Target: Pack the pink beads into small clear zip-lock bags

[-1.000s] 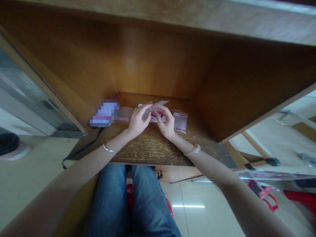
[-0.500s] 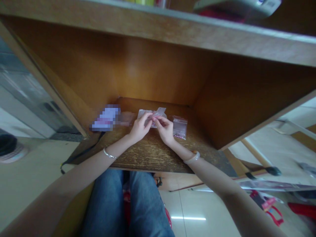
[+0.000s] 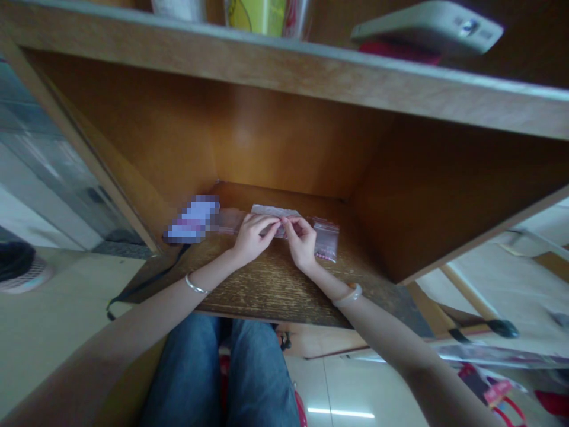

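My left hand (image 3: 255, 238) and my right hand (image 3: 302, 240) meet above the desk, thumbs and forefingers pinched close together. Between the fingertips is a small clear plastic bag (image 3: 280, 233), mostly hidden by the fingers; some pinkish bits show by it. Behind the hands lies a white sheet or packet (image 3: 271, 210). Close to the right hand, a clear zip bag (image 3: 326, 238) lies flat with small pink beads along its lower edge. To the left of my left hand lie more clear plastic bags (image 3: 229, 220).
A phone (image 3: 193, 219) with a blurred screen leans at the left, its dark strap (image 3: 155, 276) trailing over the desk edge. Wooden walls enclose the desk (image 3: 253, 290). The shelf above (image 3: 284, 74) holds a pale box-like device (image 3: 427, 26) and a yellow container (image 3: 255, 16).
The clear bag that stuck up above my fingertips no longer shows there. Both hands stay together, fingertips now closer. The camera view has tilted slightly upward.
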`<move>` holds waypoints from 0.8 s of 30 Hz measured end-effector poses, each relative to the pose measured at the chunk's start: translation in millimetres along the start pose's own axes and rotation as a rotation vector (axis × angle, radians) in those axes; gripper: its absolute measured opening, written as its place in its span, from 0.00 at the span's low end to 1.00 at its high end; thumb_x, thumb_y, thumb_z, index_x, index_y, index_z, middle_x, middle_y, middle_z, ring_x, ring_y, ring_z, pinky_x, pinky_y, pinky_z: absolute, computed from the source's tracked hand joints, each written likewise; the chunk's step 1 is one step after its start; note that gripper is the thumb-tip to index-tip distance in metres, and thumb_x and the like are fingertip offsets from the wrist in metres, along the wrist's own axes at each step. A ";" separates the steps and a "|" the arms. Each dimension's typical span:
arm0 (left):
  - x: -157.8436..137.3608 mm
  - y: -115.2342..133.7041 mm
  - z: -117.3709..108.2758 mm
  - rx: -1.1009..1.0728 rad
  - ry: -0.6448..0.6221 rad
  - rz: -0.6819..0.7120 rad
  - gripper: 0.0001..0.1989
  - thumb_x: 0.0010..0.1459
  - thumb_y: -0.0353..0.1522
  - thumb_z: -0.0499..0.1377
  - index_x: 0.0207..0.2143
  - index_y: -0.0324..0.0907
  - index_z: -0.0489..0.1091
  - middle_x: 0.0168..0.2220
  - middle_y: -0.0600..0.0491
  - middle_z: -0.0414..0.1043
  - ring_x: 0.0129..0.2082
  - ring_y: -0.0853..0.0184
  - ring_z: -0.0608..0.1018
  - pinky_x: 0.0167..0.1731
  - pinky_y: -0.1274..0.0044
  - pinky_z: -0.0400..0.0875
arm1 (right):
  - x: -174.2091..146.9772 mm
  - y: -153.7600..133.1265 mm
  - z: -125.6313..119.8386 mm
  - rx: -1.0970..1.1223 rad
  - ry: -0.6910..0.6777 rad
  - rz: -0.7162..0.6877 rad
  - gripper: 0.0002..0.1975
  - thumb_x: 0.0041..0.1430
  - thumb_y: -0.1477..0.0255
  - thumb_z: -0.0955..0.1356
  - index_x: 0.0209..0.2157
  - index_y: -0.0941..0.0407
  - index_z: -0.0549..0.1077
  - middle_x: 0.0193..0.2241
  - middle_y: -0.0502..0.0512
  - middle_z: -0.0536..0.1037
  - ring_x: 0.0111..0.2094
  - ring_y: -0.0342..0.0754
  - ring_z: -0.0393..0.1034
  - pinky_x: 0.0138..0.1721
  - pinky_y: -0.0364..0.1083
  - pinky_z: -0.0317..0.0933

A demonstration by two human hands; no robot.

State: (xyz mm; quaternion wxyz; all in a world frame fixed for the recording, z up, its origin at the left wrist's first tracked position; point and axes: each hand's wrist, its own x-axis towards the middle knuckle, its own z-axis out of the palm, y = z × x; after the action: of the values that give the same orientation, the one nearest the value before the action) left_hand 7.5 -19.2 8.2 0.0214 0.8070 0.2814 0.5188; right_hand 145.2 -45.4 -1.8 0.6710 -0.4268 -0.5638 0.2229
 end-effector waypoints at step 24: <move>0.0 3.1 -7.3 0.055 -0.163 0.038 0.08 0.63 0.32 0.50 0.33 0.42 0.66 0.31 0.53 0.73 0.33 0.65 0.74 0.39 0.70 0.64 | -2.2 -8.2 -7.2 -0.267 -0.318 -0.191 0.09 0.65 0.69 0.58 0.33 0.54 0.64 0.28 0.50 0.66 0.29 0.43 0.62 0.32 0.43 0.59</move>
State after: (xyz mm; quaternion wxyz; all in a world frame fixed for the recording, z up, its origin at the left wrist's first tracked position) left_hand 2.7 -23.7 12.6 0.0124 0.8521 0.2774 0.4437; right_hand 150.0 -53.8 3.7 0.5295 -0.4158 -0.7248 0.1463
